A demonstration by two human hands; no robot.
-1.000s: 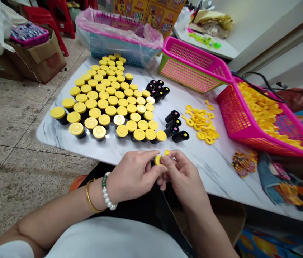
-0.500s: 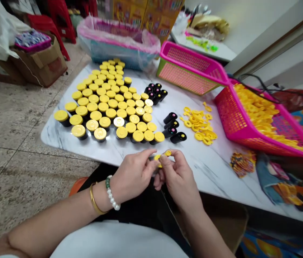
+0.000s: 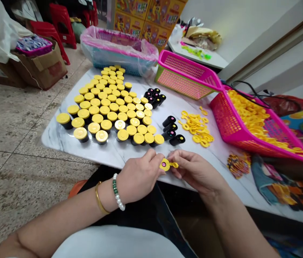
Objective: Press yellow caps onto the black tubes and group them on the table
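Observation:
Both my hands meet at the near edge of the white marble table [image 3: 129, 154]. My left hand [image 3: 137, 175] is closed round a small tube that carries a yellow ring cap [image 3: 165, 165]; the tube's body is hidden in my fingers. My right hand [image 3: 194, 170] pinches the small flap end of that same yellow cap. Just beyond my hands lie three uncapped black tubes [image 3: 170, 129] on their sides, next to a loose heap of yellow ring caps [image 3: 197, 129].
Several yellow-capped black tubes [image 3: 108, 107] stand in rows on the left half of the table, with a cluster of uncapped ones [image 3: 155, 96] behind. A pink basket of yellow caps [image 3: 250, 122] sits right, an empty pink-and-green basket [image 3: 186, 73] behind, a bag-lined bin [image 3: 119, 48] further back.
My hands have drawn slightly apart and the yellow cap now faces up between them, flap end out to the right. The camera has tilted a little.

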